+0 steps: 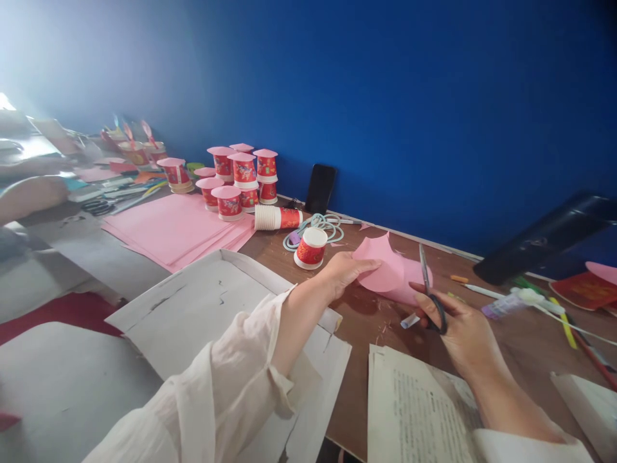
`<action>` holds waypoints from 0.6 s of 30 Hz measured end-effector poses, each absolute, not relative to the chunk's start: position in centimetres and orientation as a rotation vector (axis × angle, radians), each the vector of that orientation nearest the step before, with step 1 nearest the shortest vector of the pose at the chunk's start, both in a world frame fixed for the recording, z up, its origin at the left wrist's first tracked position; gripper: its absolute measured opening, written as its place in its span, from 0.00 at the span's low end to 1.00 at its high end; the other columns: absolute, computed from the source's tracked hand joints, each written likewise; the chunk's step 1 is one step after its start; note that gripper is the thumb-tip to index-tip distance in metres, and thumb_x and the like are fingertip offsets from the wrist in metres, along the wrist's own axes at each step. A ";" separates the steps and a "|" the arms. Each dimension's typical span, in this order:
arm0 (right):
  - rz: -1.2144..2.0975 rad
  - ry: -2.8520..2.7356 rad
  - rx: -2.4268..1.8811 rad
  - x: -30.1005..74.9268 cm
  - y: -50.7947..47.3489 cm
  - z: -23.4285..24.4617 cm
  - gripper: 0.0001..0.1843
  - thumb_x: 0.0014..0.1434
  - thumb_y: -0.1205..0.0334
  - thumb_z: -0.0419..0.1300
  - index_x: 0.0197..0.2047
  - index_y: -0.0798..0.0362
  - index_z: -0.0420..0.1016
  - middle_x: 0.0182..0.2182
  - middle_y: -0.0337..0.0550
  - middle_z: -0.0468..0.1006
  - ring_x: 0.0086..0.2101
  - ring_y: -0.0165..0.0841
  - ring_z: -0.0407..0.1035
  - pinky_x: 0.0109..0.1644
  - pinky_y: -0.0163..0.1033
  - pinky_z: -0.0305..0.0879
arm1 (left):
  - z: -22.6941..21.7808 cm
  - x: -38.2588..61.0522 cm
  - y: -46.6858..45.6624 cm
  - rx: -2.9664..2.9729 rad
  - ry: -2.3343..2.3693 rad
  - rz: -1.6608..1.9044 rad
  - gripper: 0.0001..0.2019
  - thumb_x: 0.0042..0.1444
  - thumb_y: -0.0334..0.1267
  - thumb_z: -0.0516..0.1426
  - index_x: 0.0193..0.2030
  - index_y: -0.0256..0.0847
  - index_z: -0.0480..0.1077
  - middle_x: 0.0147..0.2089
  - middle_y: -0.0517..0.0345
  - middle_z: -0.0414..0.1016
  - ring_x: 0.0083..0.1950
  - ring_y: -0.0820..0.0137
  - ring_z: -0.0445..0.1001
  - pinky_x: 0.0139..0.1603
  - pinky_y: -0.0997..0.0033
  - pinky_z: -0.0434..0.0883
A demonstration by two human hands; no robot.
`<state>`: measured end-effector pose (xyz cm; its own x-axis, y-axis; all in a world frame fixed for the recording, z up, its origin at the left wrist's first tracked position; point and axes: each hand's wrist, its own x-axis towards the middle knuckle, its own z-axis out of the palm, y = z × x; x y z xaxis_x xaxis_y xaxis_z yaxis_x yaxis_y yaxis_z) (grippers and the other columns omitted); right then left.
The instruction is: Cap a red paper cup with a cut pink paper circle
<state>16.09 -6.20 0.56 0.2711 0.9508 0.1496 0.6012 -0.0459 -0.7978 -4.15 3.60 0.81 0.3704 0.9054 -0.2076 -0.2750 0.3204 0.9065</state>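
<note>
Head view: my left hand (343, 275) pinches a curling piece of pink paper (391, 271) between thumb and fingers, held over the brown table (351, 399). My right hand (465, 331) is closed on the dark handles of the scissors (436, 310); their blades point up and overlap the paper's right end, though I cannot tell whether they bite into it.

Just beyond my left hand stands a red and white paper cup (310, 249), with a coiled pale cord (332, 226) behind it. A nested stack of cups (277, 218) lies on its side nearby, and a phone (321, 188) leans on the blue wall (385, 109). Farther left, red cups topped with pink discs (228, 193) stand grouped behind a pile of pink sheets (168, 225). Printed pages (414, 405) lie nearest me, and a black bottle (540, 241) slants at far right.
</note>
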 end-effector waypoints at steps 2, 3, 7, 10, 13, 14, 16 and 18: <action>0.609 -1.335 -1.741 16.1 -6.1 0.4 0.29 0.53 0.39 0.65 0.50 0.50 0.82 0.24 0.39 0.76 0.28 0.34 0.71 0.29 0.36 0.67 | 0.7 -4.2 3.6 0.939 0.808 0.897 0.16 0.42 0.40 0.71 0.37 0.34 0.79 0.39 0.48 0.81 0.38 0.66 0.77 0.45 0.66 0.71; 0.652 -1.281 -1.711 16.0 -6.0 0.2 0.29 0.53 0.40 0.66 0.51 0.51 0.81 0.26 0.40 0.77 0.29 0.35 0.72 0.29 0.36 0.67 | 0.7 -4.2 3.5 0.958 0.797 0.881 0.15 0.43 0.40 0.70 0.38 0.34 0.78 0.39 0.48 0.81 0.38 0.65 0.77 0.44 0.65 0.72; 0.873 -1.100 -1.438 15.6 -5.4 -0.2 0.32 0.50 0.46 0.70 0.56 0.49 0.76 0.36 0.43 0.80 0.32 0.36 0.75 0.27 0.36 0.69 | 1.1 -4.2 3.2 1.076 0.854 0.795 0.12 0.45 0.37 0.68 0.37 0.36 0.78 0.38 0.50 0.81 0.36 0.65 0.76 0.40 0.65 0.72; 0.892 -1.081 -1.326 15.3 -5.2 -0.3 0.30 0.47 0.49 0.72 0.53 0.48 0.76 0.36 0.41 0.78 0.34 0.35 0.74 0.31 0.36 0.72 | 1.5 -4.1 2.7 1.135 0.864 0.756 0.10 0.44 0.34 0.68 0.35 0.37 0.77 0.34 0.53 0.80 0.34 0.67 0.75 0.38 0.68 0.71; 0.868 -1.064 -1.323 15.1 -5.1 -0.7 0.26 0.47 0.51 0.72 0.50 0.49 0.77 0.34 0.39 0.77 0.32 0.33 0.73 0.34 0.36 0.72 | 1.6 -3.9 2.4 1.153 0.849 0.727 0.09 0.45 0.34 0.68 0.34 0.38 0.77 0.32 0.56 0.79 0.32 0.69 0.74 0.35 0.71 0.69; 0.875 -1.044 -1.319 15.0 -5.2 -0.9 0.26 0.48 0.52 0.72 0.49 0.49 0.77 0.34 0.39 0.77 0.32 0.33 0.73 0.34 0.36 0.71 | 1.5 -3.8 2.3 1.160 0.857 0.717 0.09 0.45 0.35 0.68 0.34 0.38 0.77 0.31 0.57 0.78 0.31 0.70 0.73 0.34 0.72 0.68; 0.897 -0.981 -1.297 14.8 -5.2 -1.3 0.24 0.49 0.53 0.72 0.49 0.48 0.77 0.35 0.40 0.78 0.32 0.32 0.73 0.33 0.35 0.70 | 1.2 -3.5 2.1 1.146 0.871 0.708 0.10 0.44 0.37 0.69 0.34 0.38 0.76 0.29 0.57 0.77 0.29 0.71 0.71 0.31 0.72 0.65; 0.886 -0.903 -1.271 14.6 -5.1 -1.4 0.24 0.48 0.54 0.73 0.48 0.49 0.77 0.35 0.40 0.78 0.31 0.31 0.72 0.33 0.34 0.69 | 0.8 -3.1 1.9 1.073 0.841 0.741 0.13 0.44 0.41 0.69 0.34 0.37 0.76 0.28 0.58 0.75 0.27 0.74 0.68 0.29 0.74 0.63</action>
<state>14.63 -5.13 -1.43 0.3926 0.9175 0.0635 -0.0467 0.0889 -0.9949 -3.15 1.93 0.82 0.4883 0.8450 -0.2178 -0.1102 0.3073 0.9452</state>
